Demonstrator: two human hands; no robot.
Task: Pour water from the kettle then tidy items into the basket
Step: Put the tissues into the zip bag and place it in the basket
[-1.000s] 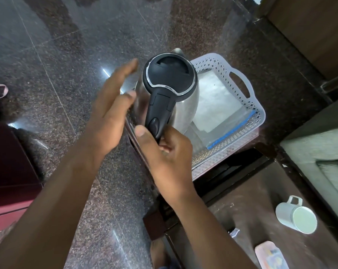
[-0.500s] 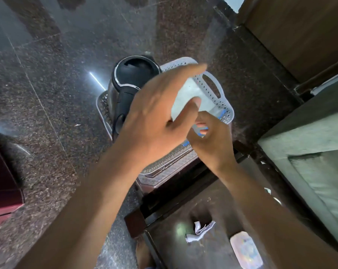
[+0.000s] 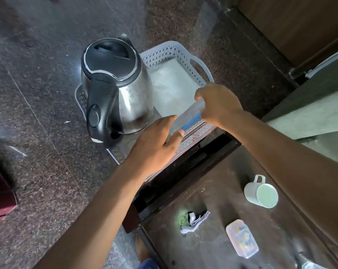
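Two hands met at a clear, blue-edged pouch [image 3: 185, 118] lying along the basket's [image 3: 164, 52] near wall, beside the kettle [image 3: 117, 84]: right hand [image 3: 220, 105] pinching its far end, left hand [image 3: 156, 146] open, fingertips at the nearer end.

My left hand [image 3: 156, 140] and right hand [image 3: 218, 105] are bare, no rings, no watch, no sleeves along either forearm. Blue cloth [image 3: 147, 264] covers my leg at the bottom edge.
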